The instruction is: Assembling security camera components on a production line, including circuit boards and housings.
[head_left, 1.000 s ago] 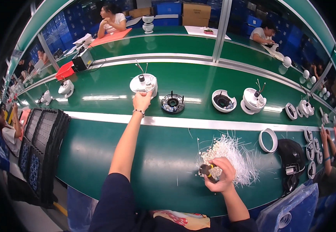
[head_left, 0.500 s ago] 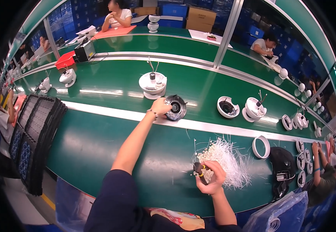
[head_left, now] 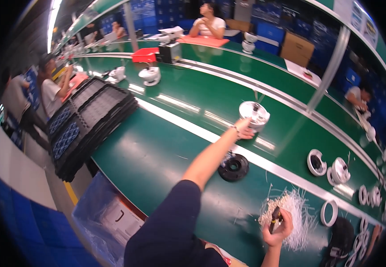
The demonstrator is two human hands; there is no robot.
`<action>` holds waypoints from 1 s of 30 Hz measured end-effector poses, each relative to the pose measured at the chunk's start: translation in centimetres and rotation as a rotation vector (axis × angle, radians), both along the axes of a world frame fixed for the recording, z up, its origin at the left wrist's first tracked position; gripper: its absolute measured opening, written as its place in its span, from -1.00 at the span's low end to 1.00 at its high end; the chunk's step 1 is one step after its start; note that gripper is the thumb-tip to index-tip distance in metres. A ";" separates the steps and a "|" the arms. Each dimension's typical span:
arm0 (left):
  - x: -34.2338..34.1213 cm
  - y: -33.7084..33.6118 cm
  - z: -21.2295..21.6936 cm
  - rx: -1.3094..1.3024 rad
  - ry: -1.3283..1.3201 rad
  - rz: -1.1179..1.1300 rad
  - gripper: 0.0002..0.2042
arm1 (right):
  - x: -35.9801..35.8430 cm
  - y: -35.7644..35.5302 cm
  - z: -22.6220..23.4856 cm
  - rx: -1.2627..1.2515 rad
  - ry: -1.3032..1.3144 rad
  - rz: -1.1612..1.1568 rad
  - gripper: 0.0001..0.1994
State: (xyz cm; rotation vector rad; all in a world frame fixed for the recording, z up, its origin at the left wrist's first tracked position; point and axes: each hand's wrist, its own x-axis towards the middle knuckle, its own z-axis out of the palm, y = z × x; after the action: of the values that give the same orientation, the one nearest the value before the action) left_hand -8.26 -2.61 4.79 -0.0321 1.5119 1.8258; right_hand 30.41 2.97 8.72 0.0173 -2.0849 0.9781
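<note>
My left hand [head_left: 243,128] reaches over to the green conveyor and grips the near edge of a white round housing [head_left: 257,111], with thin wires standing up from it. Nearer to me, a black round part [head_left: 233,167] with a hole in its middle lies on the green bench. My right hand [head_left: 278,229] is closed round a small cutting tool, pliers-like [head_left: 275,218], with black and yellow handles. Right beside that hand is a pile of cut white strips [head_left: 300,218], with small cream-coloured pieces [head_left: 271,208] at its left side.
A stack of black trays [head_left: 90,118] stands at the left end of the bench. On the right are a white ring [head_left: 329,212] and a black bag-like object [head_left: 340,240]. More white housings [head_left: 149,75] sit along the conveyor. Several people work nearby.
My left hand has let go of the black round part, which now lies on the bench, and has moved to the white housing. The view has swung left; the right hand keeps its tool.
</note>
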 end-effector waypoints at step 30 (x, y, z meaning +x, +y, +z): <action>21.5 -8.3 8.0 0.237 0.510 -0.252 -0.46 | -3.4 4.6 8.7 0.588 -0.079 -0.355 -0.46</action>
State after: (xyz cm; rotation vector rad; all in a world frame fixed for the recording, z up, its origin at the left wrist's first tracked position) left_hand 13.25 -10.89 12.83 0.7539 1.5286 1.8729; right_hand 27.00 7.55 17.44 -0.0883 -2.2760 0.1402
